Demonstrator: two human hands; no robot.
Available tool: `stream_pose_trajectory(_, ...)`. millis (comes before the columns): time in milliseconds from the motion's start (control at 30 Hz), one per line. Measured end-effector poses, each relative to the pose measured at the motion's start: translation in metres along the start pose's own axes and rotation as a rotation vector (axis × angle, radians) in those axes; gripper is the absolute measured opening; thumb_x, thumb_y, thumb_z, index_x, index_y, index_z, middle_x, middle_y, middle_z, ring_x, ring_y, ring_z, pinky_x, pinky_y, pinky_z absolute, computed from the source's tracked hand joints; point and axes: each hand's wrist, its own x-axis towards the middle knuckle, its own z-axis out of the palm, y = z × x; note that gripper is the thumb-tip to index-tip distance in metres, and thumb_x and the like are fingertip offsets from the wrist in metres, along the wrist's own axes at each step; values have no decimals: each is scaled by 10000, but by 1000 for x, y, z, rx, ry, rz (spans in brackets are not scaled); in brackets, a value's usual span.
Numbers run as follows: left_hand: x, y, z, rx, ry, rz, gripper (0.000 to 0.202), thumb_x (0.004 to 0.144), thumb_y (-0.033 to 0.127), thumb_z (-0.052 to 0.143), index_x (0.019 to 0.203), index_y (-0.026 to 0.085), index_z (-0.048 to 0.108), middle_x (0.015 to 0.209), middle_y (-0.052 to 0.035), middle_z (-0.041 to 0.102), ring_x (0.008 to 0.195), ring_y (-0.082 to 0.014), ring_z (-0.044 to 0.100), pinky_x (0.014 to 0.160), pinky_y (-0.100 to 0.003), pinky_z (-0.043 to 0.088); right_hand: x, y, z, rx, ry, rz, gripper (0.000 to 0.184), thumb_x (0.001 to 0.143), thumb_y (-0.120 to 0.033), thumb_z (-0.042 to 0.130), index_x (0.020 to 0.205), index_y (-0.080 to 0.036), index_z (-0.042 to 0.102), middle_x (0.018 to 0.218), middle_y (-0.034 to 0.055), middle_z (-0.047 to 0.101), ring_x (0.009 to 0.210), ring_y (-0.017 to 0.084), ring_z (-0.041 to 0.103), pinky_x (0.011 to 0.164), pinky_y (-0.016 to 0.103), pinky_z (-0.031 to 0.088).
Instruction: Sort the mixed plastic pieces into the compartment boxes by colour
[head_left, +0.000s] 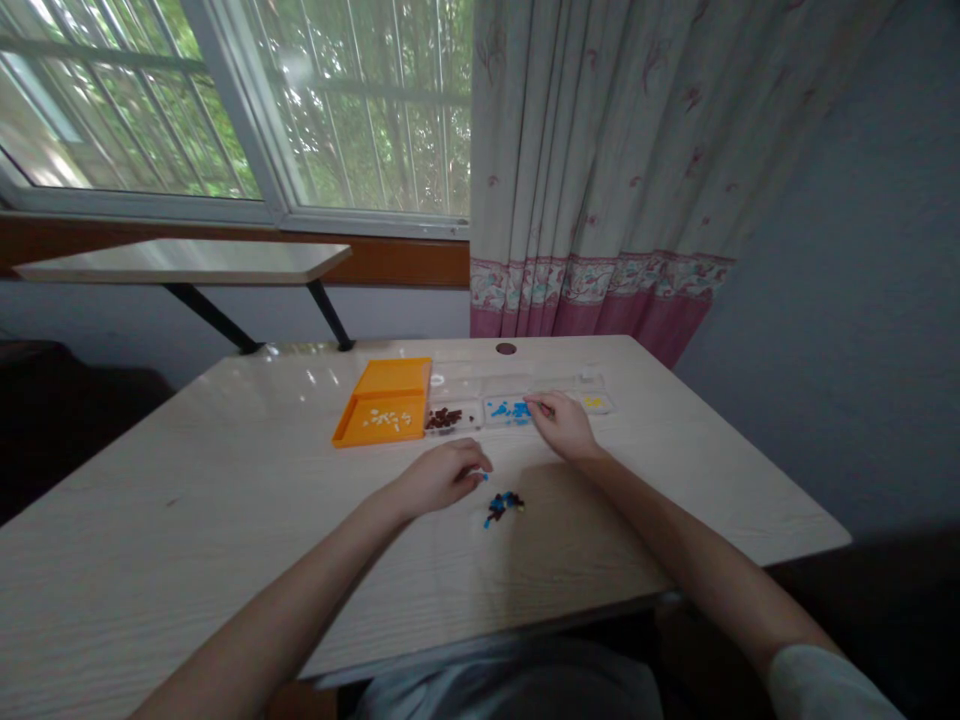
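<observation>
My left hand [447, 474] hovers low over the table, its fingertips pinched on a small blue piece [484, 477]. Just beyond those fingertips lies a little pile of blue, dark brown and pale pieces [504, 506]. My right hand [564, 424] is at the right end of a clear box of blue pieces [510, 410]. Its thumb and forefinger are pinched together; whatever they hold is too small to make out. Dark brown pieces [444, 418] fill part of the clear box to the left, and yellow pieces [593, 402] sit in a box behind my right hand.
An open orange case [390, 376] with white pieces [388, 419] stands left of the clear boxes. The boxes' transparent lids lie open behind them. A raised shelf [187, 260] on black supports is at the table's back left. A round hole [506, 349] is near the back edge.
</observation>
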Motion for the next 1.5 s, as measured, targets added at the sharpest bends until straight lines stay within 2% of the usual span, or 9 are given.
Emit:
stream_pose_trajectory(200, 0, 2, -1, -5, -2, -7, 166, 817, 178, 442, 838, 163, 606, 835, -50, 571, 797, -135, 529, 730, -225, 421, -12, -19, 6, 21, -185, -175, 191, 795, -254, 496, 865, -197, 664, 719, 21, 606, 660, 114, 526, 641, 210, 388)
stream_pose_trajectory(300, 3, 3, 1, -41, 78, -49, 166, 827, 199, 434, 826, 146, 592, 817, -55, 577, 781, -139, 525, 721, -236, 418, -20, -30, 11, 21, -226, -216, 151, 766, -266, 539, 836, -210, 661, 731, 8, 611, 641, 104, 532, 624, 202, 389)
stream_pose_trajectory(500, 9, 4, 4, -219, 286, -207, 219, 829, 281, 437, 790, 123, 583, 736, -43, 587, 692, -131, 518, 618, -224, 404, -28, -41, 13, 55, -127, -304, 119, 744, -263, 578, 829, -225, 651, 672, -16, 596, 601, 88, 534, 591, 187, 384)
stream_pose_trajectory(867, 10, 6, 6, -343, 281, -251, 273, 825, 334, 424, 738, 109, 552, 654, -12, 538, 593, -99, 456, 528, -192, 352, -27, -42, 14, 132, -46, -342, 97, 745, -246, 567, 792, -204, 641, 659, -15, 612, 581, 82, 534, 588, 179, 401)
stream_pose_trajectory(933, 9, 7, 5, -332, 253, -239, 246, 818, 320, 437, 750, 109, 544, 649, -8, 530, 581, -95, 448, 521, -188, 346, -24, -42, 8, 147, 3, -343, 96, 748, -245, 562, 777, -195, 639, 636, -15, 600, 561, 81, 523, 575, 183, 401)
stream_pose_trajectory(1033, 6, 10, 4, -270, 121, -149, 203, 806, 288, 472, 752, 114, 563, 672, -17, 546, 604, -97, 467, 558, -192, 364, -18, -38, -3, 167, 146, -338, 119, 763, -257, 547, 772, -188, 643, 582, -12, 566, 526, 82, 498, 548, 192, 400)
stream_pose_trajectory(1167, 3, 16, 3, -88, -10, -55, 178, 803, 284, 496, 764, 145, 600, 693, -23, 557, 646, -111, 495, 608, -203, 377, -12, -31, -17, 182, 289, -315, 132, 772, -270, 541, 782, -186, 643, 558, -8, 549, 510, 89, 484, 536, 208, 403)
stream_pose_trajectory(1300, 3, 24, 2, 44, -52, 14, 147, 792, 292, 520, 803, 174, 607, 733, -26, 565, 711, -132, 515, 650, -215, 385, -11, -28, -21, 168, 336, -332, 121, 768, -268, 551, 771, -187, 642, 559, -6, 551, 496, 89, 473, 521, 209, 402)
stream_pose_trajectory(1500, 4, 28, 2, 19, -85, 38, 151, 809, 243, 485, 774, 168, 611, 735, -29, 579, 721, -129, 529, 660, -206, 397, -12, -29, -19, 159, 346, -333, 139, 771, -282, 546, 782, -195, 654, 528, -14, 533, 479, 88, 462, 517, 212, 404)
